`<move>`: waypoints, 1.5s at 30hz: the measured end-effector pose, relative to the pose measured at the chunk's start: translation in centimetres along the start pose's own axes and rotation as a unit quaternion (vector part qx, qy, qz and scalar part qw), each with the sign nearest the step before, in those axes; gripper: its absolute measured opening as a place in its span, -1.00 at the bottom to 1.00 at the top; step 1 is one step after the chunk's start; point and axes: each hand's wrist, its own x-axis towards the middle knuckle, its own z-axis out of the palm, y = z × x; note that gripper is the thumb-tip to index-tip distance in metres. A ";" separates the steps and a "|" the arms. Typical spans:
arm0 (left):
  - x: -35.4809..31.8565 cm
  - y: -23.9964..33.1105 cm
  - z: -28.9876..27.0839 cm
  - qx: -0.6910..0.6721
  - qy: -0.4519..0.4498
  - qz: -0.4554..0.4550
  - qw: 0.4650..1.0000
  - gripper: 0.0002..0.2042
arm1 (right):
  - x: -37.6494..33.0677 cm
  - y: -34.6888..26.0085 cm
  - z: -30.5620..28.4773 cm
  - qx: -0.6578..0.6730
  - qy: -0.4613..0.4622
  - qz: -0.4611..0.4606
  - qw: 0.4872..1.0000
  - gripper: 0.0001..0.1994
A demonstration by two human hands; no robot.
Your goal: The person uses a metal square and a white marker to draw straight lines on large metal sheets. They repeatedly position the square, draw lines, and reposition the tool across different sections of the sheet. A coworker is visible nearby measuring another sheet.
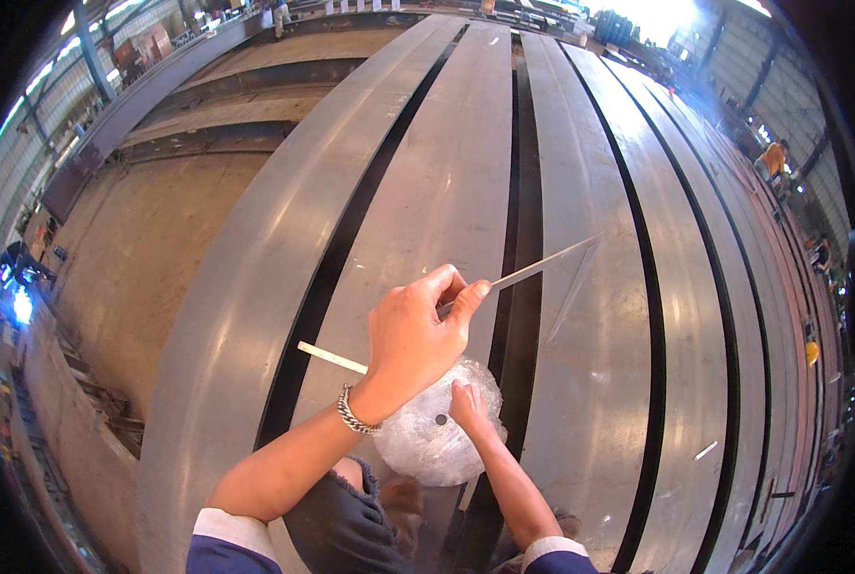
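Note:
Above the steel plates, my left hand [420,320] is closed, thumb and fingers pinching a thin, straight metal strip [547,261] that slants up to the right. A faint, narrow band [573,292] angles down from its far tip; I cannot tell whether it is part of the strip or a shadow. My right hand [469,407] rests, fingers curled, on a round bundle wrapped in clear plastic [437,454] with a dark round spot in its middle. What those fingers hold, if anything, is hidden. A pale yellow strip [332,357] shows left of my left wrist.
Long grey steel plates [446,220] run away from me, with dark gaps [643,249] between them. A short white stick [706,450] lies at right. Brown floor [169,230] and steel beams [207,139] are at left. Welding light [22,304] glows far left; a person [772,161] is far right.

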 end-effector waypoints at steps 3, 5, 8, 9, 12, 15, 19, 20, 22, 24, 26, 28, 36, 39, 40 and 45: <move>-0.2 -0.5 -0.5 -0.011 -0.005 -0.018 1.000 -0.62 | -4.1 -1.3 0.2 0.000 -0.056 0.007 0.998 -0.88; 0.0 -0.6 -0.6 -0.005 -0.001 -0.018 1.000 -0.62 | -5.5 -1.5 0.4 0.024 -0.056 0.018 0.998 -0.89; 0.1 -0.4 -0.2 -0.020 0.004 -0.011 1.000 -0.62 | -3.7 -0.3 1.2 0.021 -0.023 0.017 0.999 -0.88; 0.1 -0.2 -0.1 -0.028 0.006 -0.008 1.000 -0.62 | -2.0 0.2 1.1 0.013 -0.007 0.007 1.000 -0.89; -0.3 0.7 0.1 -0.023 -0.002 -0.005 1.000 -0.62 | 0.7 0.6 0.5 -0.003 0.013 -0.008 1.000 -0.90; -0.6 0.5 -0.1 -0.021 0.002 0.007 1.000 -0.62 | -0.4 -0.4 0.4 -0.017 -0.029 0.005 0.999 -0.90; -0.6 0.4 -0.4 -0.006 0.005 0.003 1.000 -0.62 | -5.8 -1.7 0.7 0.014 -0.055 0.040 0.998 -0.90; -0.5 0.2 -0.5 -0.007 0.004 0.005 1.000 -0.62 | -6.4 -1.8 0.6 0.033 -0.048 0.053 0.997 -0.90; -0.6 0.4 -0.5 -0.006 0.003 0.012 1.000 -0.62 | -5.3 -1.7 -0.1 0.019 -0.023 0.049 0.998 -0.88; -0.8 0.7 -0.2 0.003 0.004 0.021 1.000 -0.61 | -3.7 -1.6 -0.7 0.004 0.013 0.028 1.000 -0.82; -0.9 0.6 -0.3 -0.002 0.001 0.010 1.000 -0.61 | -2.4 -2.5 -0.9 -0.004 0.047 0.006 0.999 -0.80; -1.0 0.6 -0.2 -0.009 -0.004 0.003 1.000 -0.61 | -1.4 -3.2 -1.0 -0.025 0.046 0.011 0.999 -0.78; -0.7 0.7 -0.6 0.018 -0.021 -0.011 1.000 -0.62 | -3.5 -2.8 3.3 -0.052 0.158 -0.037 0.985 -0.56; -0.6 0.2 -0.3 0.006 -0.009 -0.004 1.000 -0.61 | -3.8 -2.7 3.3 -0.088 0.158 -0.051 0.982 -0.58; -0.6 0.2 -0.2 0.002 -0.011 -0.002 1.000 -0.61 | -3.9 -2.6 3.3 -0.104 0.158 -0.058 0.980 -0.59; -0.5 0.0 0.0 -0.006 -0.015 0.015 1.000 -0.61 | -5.1 -2.4 2.9 -0.131 0.117 -0.096 0.980 -0.57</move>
